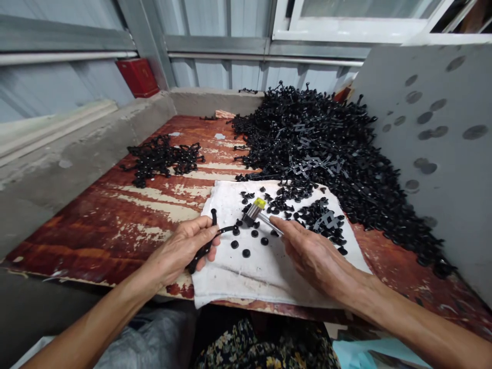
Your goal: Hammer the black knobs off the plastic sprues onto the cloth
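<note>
My left hand (188,241) is closed on a black jointed strap piece (226,229), pinched between thumb and fingers near the cloth's left side. One arm of the piece reaches right toward the hammer head. In my right hand (307,248) is the metal handle of a small hammer (253,211), whose head has a yellow end and points up and left. The head is low over some black parts; whether it touches them I cannot tell. Several round black caps (246,253) lie between my hands on a white cloth (277,282).
A large heap of black jointed parts (307,133) covers the back right. Another pile (165,159) lies at left on the worn red-brown tabletop (126,220). Loose black parts (326,220) sit on the cloth's right. A grey spotted panel (430,128) stands at right.
</note>
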Demonstrator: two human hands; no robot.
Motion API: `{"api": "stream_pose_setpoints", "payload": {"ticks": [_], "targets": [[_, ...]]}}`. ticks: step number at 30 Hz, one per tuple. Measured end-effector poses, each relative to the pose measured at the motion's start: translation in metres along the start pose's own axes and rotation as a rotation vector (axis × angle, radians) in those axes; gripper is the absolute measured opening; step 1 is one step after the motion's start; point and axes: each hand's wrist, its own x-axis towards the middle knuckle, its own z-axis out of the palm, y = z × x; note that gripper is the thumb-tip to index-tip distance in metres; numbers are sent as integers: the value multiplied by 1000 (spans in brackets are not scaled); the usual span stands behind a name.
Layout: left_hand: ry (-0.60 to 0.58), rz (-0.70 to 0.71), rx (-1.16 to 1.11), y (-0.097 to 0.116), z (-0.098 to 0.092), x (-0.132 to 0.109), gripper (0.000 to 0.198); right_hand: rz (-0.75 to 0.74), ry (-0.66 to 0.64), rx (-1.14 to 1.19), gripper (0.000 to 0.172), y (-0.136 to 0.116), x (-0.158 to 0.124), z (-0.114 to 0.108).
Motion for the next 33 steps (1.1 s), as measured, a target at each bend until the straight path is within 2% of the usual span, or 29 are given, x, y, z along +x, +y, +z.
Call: {"api": "stream_pose_setpoints", "payload": {"ticks": [5,8,12,22,33], "targets": [[5,-22,-12,2,0,0,36,13,-30,-90,43,-12,-1,-6],[19,-59,-52,5,-1,2,33,90,-55,-52,40,-17,-16,-7],[2,-138,-131,9,-1,7,34,169,-23,44,39,-17,-28,-5],[-16,-175,-176,13,2,12,26,283,-22,274,38,-12,-31,-5],[19,-224,-185,14,3,16,20,302,-33,266,40,-12,-31,-6]]}}
